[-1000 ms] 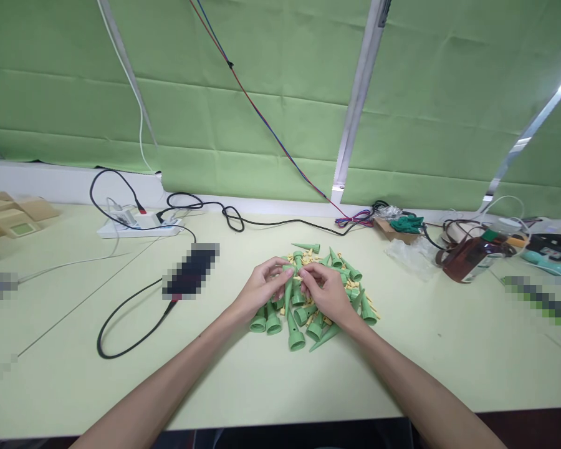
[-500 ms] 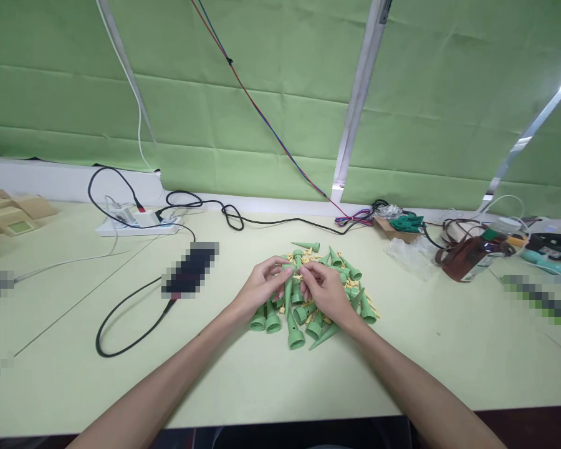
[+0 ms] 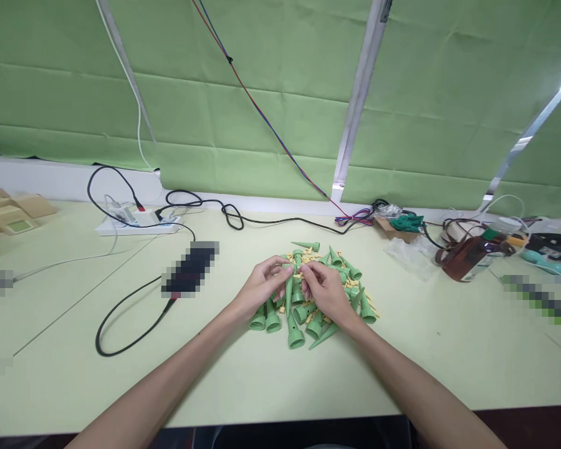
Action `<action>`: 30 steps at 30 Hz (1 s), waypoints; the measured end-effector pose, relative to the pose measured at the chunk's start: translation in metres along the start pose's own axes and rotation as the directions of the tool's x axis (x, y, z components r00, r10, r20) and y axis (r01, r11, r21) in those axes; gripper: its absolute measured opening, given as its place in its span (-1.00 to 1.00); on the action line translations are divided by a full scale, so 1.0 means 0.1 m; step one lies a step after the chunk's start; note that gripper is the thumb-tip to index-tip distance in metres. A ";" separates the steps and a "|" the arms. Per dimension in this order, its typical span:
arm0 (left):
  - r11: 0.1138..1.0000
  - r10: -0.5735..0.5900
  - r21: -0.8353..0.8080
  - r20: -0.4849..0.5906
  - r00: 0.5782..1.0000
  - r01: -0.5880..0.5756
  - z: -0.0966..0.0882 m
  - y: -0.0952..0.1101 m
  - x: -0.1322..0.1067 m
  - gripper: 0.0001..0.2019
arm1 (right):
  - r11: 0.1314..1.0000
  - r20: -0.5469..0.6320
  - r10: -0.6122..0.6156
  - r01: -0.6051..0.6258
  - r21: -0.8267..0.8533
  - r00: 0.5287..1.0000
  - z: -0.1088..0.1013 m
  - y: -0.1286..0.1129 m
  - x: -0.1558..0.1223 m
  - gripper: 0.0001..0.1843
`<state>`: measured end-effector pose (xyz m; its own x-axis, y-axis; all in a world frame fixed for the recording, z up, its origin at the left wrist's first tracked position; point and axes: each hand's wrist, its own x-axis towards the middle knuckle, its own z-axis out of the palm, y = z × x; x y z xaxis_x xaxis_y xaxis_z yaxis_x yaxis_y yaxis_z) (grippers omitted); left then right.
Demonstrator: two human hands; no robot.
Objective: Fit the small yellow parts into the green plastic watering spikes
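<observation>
A heap of green plastic cones [image 3: 308, 312] mixed with small yellow pegs [image 3: 355, 284] lies in the middle of the pale green table [image 3: 271, 386]. Both hands meet above the heap. My left hand [image 3: 257, 290] pinches the top of one green cone [image 3: 288, 288], which hangs point down between the hands. My right hand [image 3: 325, 292] has its fingertips closed at the same cone's top, on something too small to make out.
A white power strip [image 3: 138, 226] with black cables [image 3: 121, 324] sits at the back left, and a blurred dark device [image 3: 190, 268] lies left of the heap. A brown bottle [image 3: 470, 257], plastic bag [image 3: 409, 254] and clutter fill the back right. Cardboard boxes [image 3: 9, 215] stand far left.
</observation>
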<state>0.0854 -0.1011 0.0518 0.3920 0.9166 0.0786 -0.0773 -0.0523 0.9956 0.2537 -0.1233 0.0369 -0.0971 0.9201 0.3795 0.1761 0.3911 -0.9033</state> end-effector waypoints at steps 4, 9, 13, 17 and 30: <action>0.997 -0.029 -0.072 0.018 0.999 0.030 0.00 0.00 0.00 -0.65 | 1.000 -0.016 -0.004 0.004 0.019 1.000 0.01 0.00 0.01 -0.64; 0.986 -0.067 -0.153 0.024 0.997 0.069 0.00 0.00 0.02 -0.68 | 0.997 -0.018 -0.028 0.029 0.078 0.999 0.02 0.01 0.01 -0.71; 0.973 -0.095 -0.208 0.009 0.995 0.095 -0.01 -0.01 0.03 -0.68 | 0.995 -0.001 -0.031 0.031 0.092 1.000 0.02 0.02 0.00 -0.75; 0.968 -0.101 -0.232 0.000 0.995 0.098 -0.02 -0.04 0.04 -0.67 | 0.997 -0.002 -0.053 0.053 0.050 0.999 0.02 0.03 0.00 -0.75; 0.976 -0.094 -0.194 0.014 0.995 0.095 -0.02 -0.03 0.03 -0.67 | 0.997 -0.010 -0.071 0.071 -0.031 0.997 0.01 0.02 0.00 -0.79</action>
<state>0.0850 -0.0975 0.0488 0.4099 0.9120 -0.0151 -0.2164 0.1134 0.9697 0.2527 -0.1229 0.0348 -0.0996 0.8901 0.4447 0.1991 0.4557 -0.8676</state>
